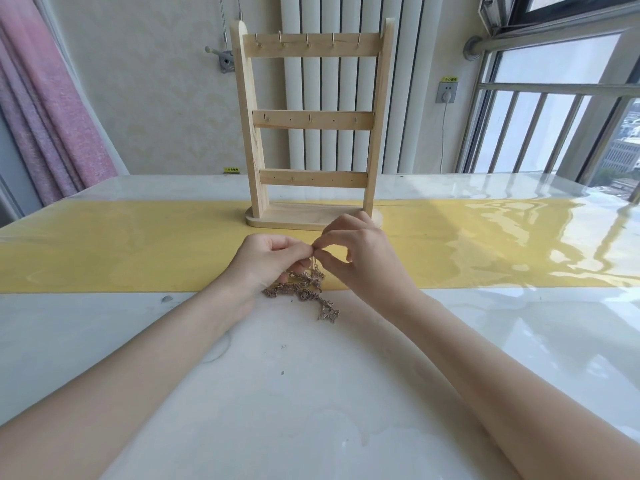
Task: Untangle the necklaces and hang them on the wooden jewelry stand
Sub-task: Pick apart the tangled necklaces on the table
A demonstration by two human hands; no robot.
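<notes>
A tangled clump of thin metal necklaces (304, 292) lies on the table just in front of my hands, partly lifted. My left hand (266, 259) and my right hand (353, 252) meet fingertip to fingertip above the clump, both pinching a strand of chain that hangs down to it. The wooden jewelry stand (311, 119) rises upright right behind my hands, with three crossbars carrying small metal hooks. Nothing hangs on its hooks. My right hand hides part of the stand's base.
The table (311, 393) is glossy white with a yellow runner (104, 247) across it under a clear cover. A pink curtain (45, 109) hangs at the left, a radiator behind the stand, and a window with railing (554, 126) at the right.
</notes>
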